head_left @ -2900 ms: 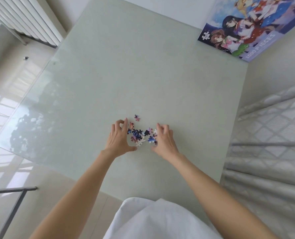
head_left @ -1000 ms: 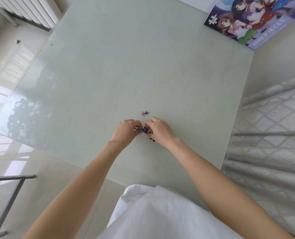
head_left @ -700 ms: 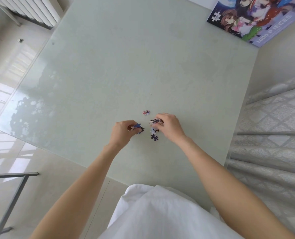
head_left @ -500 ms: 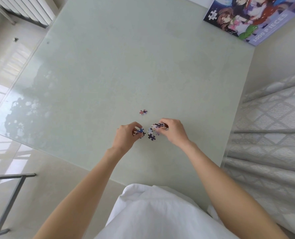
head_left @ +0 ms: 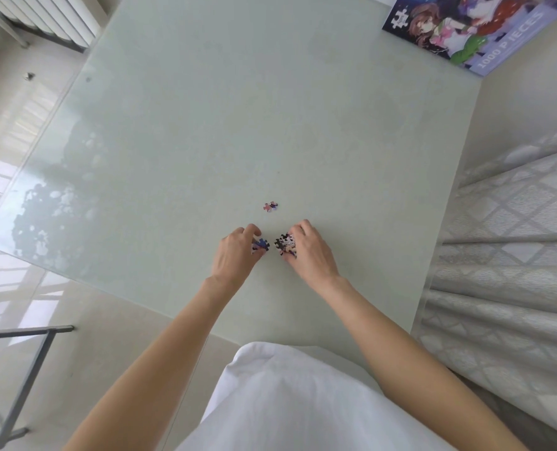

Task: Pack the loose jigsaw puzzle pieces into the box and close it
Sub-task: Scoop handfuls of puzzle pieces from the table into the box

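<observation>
Box (head_left: pixel 472 30) lies well beyond the stray piece (head_left: pixel 270 206); left hand (head_left: pixel 238 252) and right hand (head_left: pixel 309 252) each pinch pieces.

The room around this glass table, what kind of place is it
Most likely a room in a home. A glass table stands beside patterned curtains, with a radiator on the tiled floor and a jigsaw puzzle box on the far corner.
</observation>
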A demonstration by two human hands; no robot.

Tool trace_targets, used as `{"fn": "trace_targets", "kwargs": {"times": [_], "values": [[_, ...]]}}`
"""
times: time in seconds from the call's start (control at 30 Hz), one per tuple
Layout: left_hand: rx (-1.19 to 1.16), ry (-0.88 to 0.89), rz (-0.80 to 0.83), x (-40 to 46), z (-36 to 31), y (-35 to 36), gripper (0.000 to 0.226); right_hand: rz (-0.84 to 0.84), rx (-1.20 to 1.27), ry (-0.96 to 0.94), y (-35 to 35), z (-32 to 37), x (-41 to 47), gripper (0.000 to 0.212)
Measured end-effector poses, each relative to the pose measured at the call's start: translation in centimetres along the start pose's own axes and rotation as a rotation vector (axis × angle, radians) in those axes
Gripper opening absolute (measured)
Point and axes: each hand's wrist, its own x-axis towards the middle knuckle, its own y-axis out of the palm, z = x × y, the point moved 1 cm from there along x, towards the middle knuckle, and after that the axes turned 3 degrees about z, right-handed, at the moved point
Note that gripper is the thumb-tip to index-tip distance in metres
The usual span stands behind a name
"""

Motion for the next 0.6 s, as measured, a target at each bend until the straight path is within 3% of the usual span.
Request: {"fn": "trace_targets", "kwargs": {"times": [0.13,0.37,0.6], "values": [[0.036,0.018,-0.013,-0.2,0.0,0.3,0.024,0.047,-0.012,-0.005,-0.6,0.3,0.5,0.044],[0.118,0.069,-0.032,-0.5,-0.1,0.8,0.024,0.086,-0.096,-0.029,-0.4,0.5,0.6,0.028],[0.100,0.023,0.031,-0.5,-0.3,1.2,0.022,0.149,-0.151,-0.026,-0.5,0.8,1.5,0.030]]}}
